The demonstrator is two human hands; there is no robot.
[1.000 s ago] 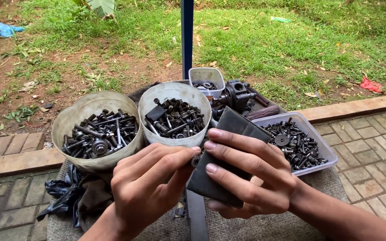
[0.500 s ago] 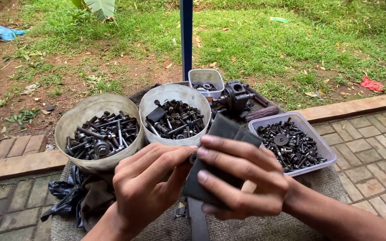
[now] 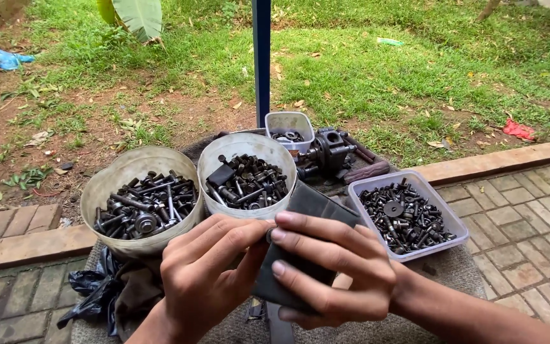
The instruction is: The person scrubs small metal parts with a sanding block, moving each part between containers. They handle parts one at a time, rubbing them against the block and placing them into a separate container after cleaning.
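Dark flat rubber sheet [image 3: 313, 210] is gripped in the right hand [image 3: 338, 274], fingers curled over its face, just in front of the middle round bowl of black bolts [image 3: 247, 175]. Its near edge is pinched by the left hand [image 3: 208, 277]. Left of that bowl a second round bowl of bolts [image 3: 140, 200] is seen; right of it, a clear rectangular tray of small screws [image 3: 405, 213]; behind it, a dark metal pump part [image 3: 326, 153].

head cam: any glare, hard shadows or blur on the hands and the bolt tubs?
Head view: soft, even daylight, no hard shadows or glare. Left hand and right hand are sharp, as is the dark sheet they hold; bolts in the round tubs read clearly. Far grass is slightly soft.
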